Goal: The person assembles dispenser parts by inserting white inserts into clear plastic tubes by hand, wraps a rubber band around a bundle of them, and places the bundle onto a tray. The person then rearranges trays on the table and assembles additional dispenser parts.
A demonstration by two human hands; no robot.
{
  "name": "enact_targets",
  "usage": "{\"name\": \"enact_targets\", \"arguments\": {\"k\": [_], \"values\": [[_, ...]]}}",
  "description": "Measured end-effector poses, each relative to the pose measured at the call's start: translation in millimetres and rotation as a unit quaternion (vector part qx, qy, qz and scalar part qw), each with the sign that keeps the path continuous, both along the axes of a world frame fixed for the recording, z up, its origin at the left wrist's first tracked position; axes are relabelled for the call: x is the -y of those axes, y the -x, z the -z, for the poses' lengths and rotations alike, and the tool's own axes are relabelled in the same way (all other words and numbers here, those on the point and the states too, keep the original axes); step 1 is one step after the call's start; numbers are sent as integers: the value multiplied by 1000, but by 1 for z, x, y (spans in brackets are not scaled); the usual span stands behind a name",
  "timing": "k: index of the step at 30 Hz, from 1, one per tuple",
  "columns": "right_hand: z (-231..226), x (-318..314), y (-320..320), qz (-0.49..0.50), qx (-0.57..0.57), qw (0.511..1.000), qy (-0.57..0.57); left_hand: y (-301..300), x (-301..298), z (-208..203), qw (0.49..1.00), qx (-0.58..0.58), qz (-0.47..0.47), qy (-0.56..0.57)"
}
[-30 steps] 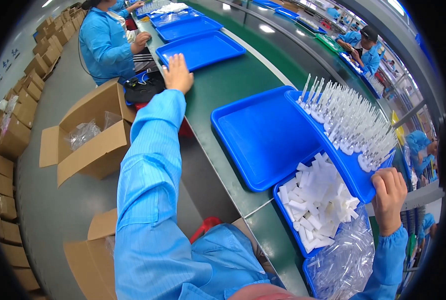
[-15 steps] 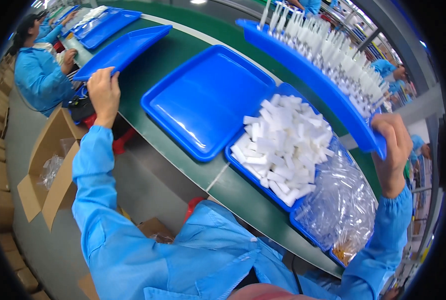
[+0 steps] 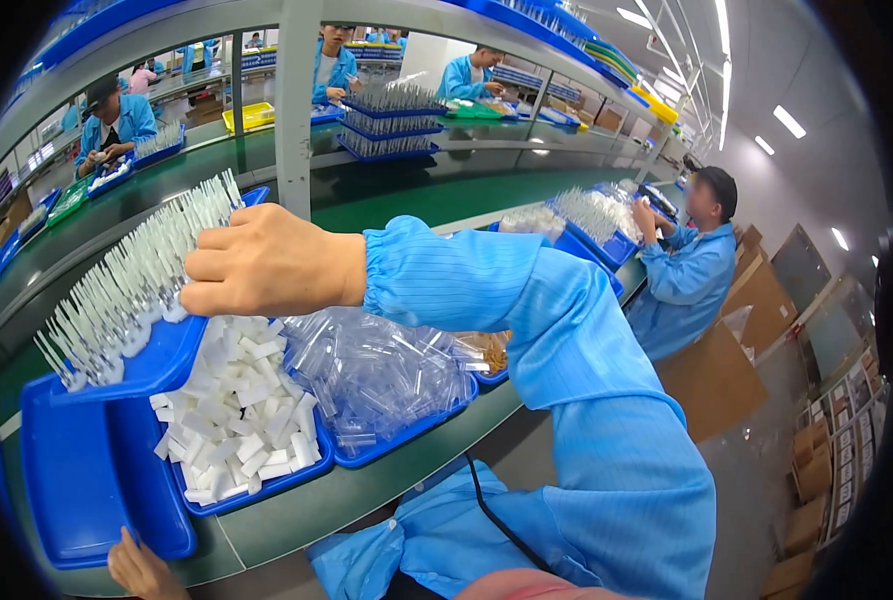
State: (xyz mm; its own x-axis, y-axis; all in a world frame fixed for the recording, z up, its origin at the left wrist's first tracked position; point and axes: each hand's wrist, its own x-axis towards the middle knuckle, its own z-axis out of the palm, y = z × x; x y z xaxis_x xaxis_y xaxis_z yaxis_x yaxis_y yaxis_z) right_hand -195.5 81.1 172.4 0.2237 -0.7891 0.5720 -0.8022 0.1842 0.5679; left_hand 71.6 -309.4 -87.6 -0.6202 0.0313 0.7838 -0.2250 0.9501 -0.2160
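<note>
My right hand (image 3: 266,262) is closed on the right end of a blue tray (image 3: 171,372) filled with upright pale, clear-looking tubes (image 3: 141,275) on whitish bases. This tray is raised and tilted, partly over an empty blue tray (image 3: 71,490) on the green table. My left hand (image 3: 141,568) shows only in part at the bottom edge. Its fingers are stretched over the empty tray's front rim, with nothing seen in them. Right of that tray, another blue tray holds a heap of white foam-like blocks (image 3: 251,415).
Clear plastic pieces (image 3: 376,375) fill a tray right of the white blocks, with small orange-brown parts (image 3: 486,350) beyond. A metal post (image 3: 293,110) rises behind my right hand. A co-worker (image 3: 691,265) sits at the right; others work across the line near stacked trays (image 3: 386,125).
My view has swung right. My right hand still holds the tray of tubes, now over the empty tray. My left hand has left the tilted tray it held and is at the empty tray's front rim.
</note>
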Motion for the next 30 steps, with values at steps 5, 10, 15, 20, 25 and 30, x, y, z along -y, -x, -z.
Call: {"name": "enact_targets", "arguments": {"k": [5, 10, 15, 20, 25, 30], "values": [[10, 9, -3, -20, 3, 1000, -13, -17, -28, -13, 999, -4, 5, -34], [-14, -19, -5, 9, -16, 999, -47, 12, -56, -56, 973, 88, 141, -159], [-5, 4, -10, -14, 66, 997, -37, -13, -49, -72, 946, 176, 161, -219], [2, 23, -8, -27, 59, 997, -40, -16, -62, -64, 945, 178, 171, -216], [17, 56, -6, -55, 48, 995, -63, -15, -67, -58, 915, 178, 210, -296], [52, 110, -8, -105, 22, 992, -68, -11, -63, -50, 925, 43, 180, -332]]}}
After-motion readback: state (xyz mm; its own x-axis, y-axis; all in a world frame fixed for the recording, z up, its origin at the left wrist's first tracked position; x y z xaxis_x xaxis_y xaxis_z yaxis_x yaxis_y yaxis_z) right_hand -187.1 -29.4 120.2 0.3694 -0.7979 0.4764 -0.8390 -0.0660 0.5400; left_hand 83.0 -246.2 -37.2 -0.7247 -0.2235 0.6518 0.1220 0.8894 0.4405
